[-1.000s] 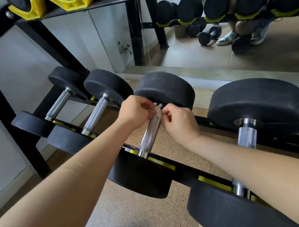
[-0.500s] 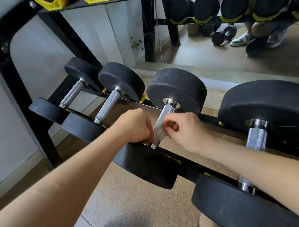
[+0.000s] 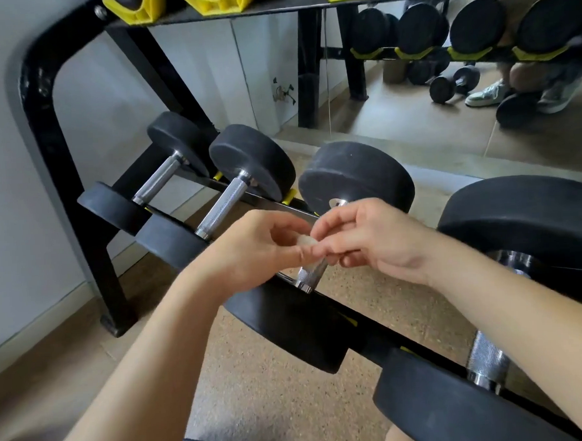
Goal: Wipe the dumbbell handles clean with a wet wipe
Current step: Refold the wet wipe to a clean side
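Note:
Several black dumbbells with chrome handles lie across the bottom rails of a black rack (image 3: 41,108). My left hand (image 3: 254,252) and my right hand (image 3: 370,240) meet just above the third dumbbell's handle (image 3: 310,275), and most of that handle is hidden behind them. Both hands pinch a small crumpled wet wipe (image 3: 305,241) between their fingertips. The wipe is held a little above the handle, not wrapped round it. To the left lie two smaller dumbbells with bare handles (image 3: 220,208) (image 3: 156,183). A bigger dumbbell's handle (image 3: 487,361) shows at the right, under my right forearm.
A mirror (image 3: 412,121) behind the rack reflects more dumbbells, yellow cradles and a crouching person's shoes. Yellow cradles (image 3: 213,3) sit on the rack's upper shelf. A grey wall stands at the left. Speckled floor (image 3: 256,372) lies below the rack.
Both hands have slid down the third dumbbell's handle and lifted off it, and now hold the wipe bunched between their fingertips. The view has shifted so the rack's left post shows more.

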The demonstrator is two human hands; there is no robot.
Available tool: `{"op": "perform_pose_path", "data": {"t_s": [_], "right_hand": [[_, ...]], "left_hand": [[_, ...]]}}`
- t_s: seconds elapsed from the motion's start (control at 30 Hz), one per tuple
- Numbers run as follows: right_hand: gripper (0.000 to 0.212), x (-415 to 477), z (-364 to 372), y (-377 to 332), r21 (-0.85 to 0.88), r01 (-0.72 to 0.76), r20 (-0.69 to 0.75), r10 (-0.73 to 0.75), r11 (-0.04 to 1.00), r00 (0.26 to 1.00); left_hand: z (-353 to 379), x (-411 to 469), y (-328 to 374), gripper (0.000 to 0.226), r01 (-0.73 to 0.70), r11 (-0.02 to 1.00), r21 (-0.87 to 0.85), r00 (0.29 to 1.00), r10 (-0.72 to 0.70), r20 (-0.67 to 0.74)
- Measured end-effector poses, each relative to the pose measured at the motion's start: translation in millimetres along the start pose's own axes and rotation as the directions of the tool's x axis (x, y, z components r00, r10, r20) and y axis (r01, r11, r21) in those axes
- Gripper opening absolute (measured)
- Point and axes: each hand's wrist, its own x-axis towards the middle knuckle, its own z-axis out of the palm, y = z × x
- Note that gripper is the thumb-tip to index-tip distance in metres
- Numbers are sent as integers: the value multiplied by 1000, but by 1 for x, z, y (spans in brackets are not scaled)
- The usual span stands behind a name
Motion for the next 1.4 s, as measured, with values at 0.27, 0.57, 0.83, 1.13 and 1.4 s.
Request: {"op": "perform_pose_path", "data": {"t_s": [0.27,0.57,0.83,1.13,1.4], "right_hand": [[24,-3,3,-26,385,-11,-21,20,923,1000],[30,-1,24,-33,-61,86,-171,-95,994,981],[18,17,43,-48,222,-57,-312,127,973,942],[39,-26,71,-130,314,-305,-214,380,899,900],[24,-78,97,-289,388,-376,-238,485,841,841]], "left_hand": [[10,-15,2,20,-146,824,-547,970,11,-242],[20,-3,1,15,-308,820,-482,852,12,-524],[5,11,-11,29,-213,393,-895,865,-350,-360],[-42,-60,48,24,-17,16,-1000,794,-608,-23],[-138,-151,160,21,-17,91,-996,710,-700,-76]]}}
